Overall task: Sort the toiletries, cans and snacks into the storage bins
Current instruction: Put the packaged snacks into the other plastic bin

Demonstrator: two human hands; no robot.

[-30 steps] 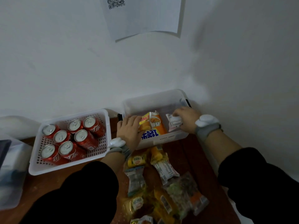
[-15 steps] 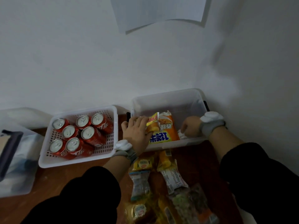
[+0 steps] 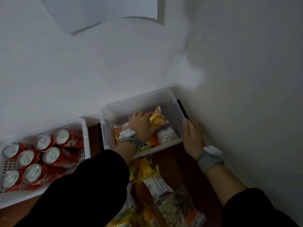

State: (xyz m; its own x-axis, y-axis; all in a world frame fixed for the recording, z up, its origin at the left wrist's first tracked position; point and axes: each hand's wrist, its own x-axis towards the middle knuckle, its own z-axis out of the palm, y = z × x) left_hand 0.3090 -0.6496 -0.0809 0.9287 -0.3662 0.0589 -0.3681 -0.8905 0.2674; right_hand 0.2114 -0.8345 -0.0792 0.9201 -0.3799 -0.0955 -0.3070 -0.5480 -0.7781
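My left hand point(image 3: 142, 124) reaches into the clear plastic bin point(image 3: 141, 99) by the wall and grips a small yellow cake packet point(image 3: 156, 118). Under my wrist lies an orange snack bag point(image 3: 147, 143), with a white wrapped snack point(image 3: 167, 136) beside it. My right hand point(image 3: 192, 138) rests against the bin's right outer wall, fingers together, holding nothing. Several more snack packets point(image 3: 155, 184) lie on the wooden table in front of the bin.
A white perforated basket point(image 3: 82, 128) at the left holds several red cans point(image 3: 50, 155). The white wall stands right behind and to the right of the bins. A sheet of paper point(image 3: 105, 10) hangs on the wall above.
My left hand has gone from the bin's front edge into the bin with the yellow packet. My right hand has let go of the white snack and come out to the bin's right side.
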